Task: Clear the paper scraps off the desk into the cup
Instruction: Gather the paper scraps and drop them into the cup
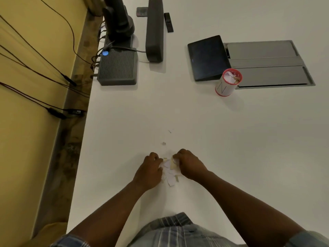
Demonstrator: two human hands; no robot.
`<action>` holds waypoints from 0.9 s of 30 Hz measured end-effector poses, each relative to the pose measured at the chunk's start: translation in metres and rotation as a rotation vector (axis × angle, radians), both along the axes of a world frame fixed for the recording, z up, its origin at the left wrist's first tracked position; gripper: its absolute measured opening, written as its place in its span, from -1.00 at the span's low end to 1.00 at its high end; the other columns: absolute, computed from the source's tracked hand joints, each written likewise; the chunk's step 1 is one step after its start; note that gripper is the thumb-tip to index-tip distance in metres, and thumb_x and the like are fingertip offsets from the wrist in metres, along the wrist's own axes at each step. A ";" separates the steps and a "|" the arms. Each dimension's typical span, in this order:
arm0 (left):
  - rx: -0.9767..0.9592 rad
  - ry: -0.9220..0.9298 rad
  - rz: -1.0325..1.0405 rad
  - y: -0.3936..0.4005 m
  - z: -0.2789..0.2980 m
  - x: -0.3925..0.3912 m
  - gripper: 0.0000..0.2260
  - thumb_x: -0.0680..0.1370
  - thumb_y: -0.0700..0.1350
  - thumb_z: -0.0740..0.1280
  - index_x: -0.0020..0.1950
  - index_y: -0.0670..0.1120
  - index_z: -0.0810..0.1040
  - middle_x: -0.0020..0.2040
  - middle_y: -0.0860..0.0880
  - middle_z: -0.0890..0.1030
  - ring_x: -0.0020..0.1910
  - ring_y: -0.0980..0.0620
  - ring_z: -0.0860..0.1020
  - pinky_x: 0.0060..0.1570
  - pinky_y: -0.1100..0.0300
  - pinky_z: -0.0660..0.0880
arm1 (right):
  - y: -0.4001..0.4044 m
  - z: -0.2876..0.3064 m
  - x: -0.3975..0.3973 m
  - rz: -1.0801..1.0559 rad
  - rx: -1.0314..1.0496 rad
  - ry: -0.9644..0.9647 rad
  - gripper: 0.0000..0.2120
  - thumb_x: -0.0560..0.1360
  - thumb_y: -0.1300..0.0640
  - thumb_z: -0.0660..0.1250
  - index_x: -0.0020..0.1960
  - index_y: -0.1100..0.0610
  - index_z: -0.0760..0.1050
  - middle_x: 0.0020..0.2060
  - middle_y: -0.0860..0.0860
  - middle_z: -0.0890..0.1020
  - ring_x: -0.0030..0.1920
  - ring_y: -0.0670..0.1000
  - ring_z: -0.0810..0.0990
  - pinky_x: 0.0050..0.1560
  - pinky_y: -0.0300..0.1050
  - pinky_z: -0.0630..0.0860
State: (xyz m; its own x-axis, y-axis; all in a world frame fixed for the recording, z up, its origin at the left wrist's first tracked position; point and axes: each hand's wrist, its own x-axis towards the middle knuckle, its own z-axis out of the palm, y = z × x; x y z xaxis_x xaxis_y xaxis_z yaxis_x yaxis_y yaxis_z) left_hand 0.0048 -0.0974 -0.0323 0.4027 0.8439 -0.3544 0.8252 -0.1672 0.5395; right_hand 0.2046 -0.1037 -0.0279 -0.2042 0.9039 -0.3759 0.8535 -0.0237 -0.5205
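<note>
A small heap of white and tan paper scraps (170, 172) lies on the white desk (231, 148) close to me. My left hand (149, 171) and my right hand (188, 164) press in on it from either side, fingers curled around the scraps. Two tiny stray scraps (164, 143) lie just beyond the hands. The cup (228, 82), white with a red rim and red base, stands upright far to the right with paper pieces inside it.
A dark tablet (207, 57) and a grey recessed cable hatch (267, 63) sit beside the cup. A ribbed black box (117, 66), a long black speaker bar (154, 29) and a monitor stand (119, 20) line the far left. The desk's left edge drops to cables.
</note>
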 end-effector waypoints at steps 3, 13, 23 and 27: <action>-0.064 -0.028 0.040 -0.026 0.001 -0.010 -0.49 0.52 0.06 0.32 0.41 -0.09 0.34 0.29 -0.01 0.33 0.22 0.00 0.40 0.13 0.14 0.47 | -0.017 0.007 0.012 -0.120 0.062 0.025 -0.63 0.54 0.11 0.27 0.35 0.07 0.42 0.22 0.03 0.50 0.21 0.07 0.49 0.09 -0.08 0.47; -0.088 0.015 0.116 -0.046 -0.001 -0.008 -0.21 0.36 0.13 0.48 0.45 -0.10 0.20 0.30 -0.04 0.28 0.23 0.01 0.41 0.16 0.23 0.46 | -0.059 -0.007 0.001 -0.117 -0.127 -0.067 0.02 0.30 -0.18 0.52 0.52 0.09 0.00 0.33 0.10 0.24 0.22 0.13 0.46 0.13 -0.01 0.51; 0.017 -0.175 0.143 0.015 0.007 0.026 -0.54 0.46 -0.17 0.43 0.33 -0.15 0.39 0.22 -0.10 0.42 0.09 -0.08 0.54 0.09 0.15 0.54 | 0.010 0.003 -0.008 -0.267 0.039 0.125 -0.58 0.50 0.14 0.35 0.34 0.17 0.40 0.20 0.13 0.45 0.01 0.13 0.58 0.01 -0.13 0.49; 0.154 -0.142 0.126 0.053 0.008 0.021 -0.61 0.49 -0.21 0.37 0.31 -0.21 0.45 0.21 -0.14 0.45 0.15 -0.13 0.51 0.14 0.07 0.50 | 0.052 0.002 0.010 -0.219 0.128 0.022 -0.65 0.53 0.27 0.25 0.31 0.22 0.43 0.20 0.19 0.46 0.13 0.18 0.52 0.08 -0.01 0.50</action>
State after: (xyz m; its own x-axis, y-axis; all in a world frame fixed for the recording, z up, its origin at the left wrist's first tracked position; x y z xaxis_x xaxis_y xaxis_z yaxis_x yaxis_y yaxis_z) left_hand 0.0262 -0.0445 -0.0241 0.3275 0.9303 -0.1652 0.7627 -0.1571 0.6274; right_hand 0.2149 -0.0512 -0.0256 -0.0054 0.9675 -0.2530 0.8237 -0.1391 -0.5497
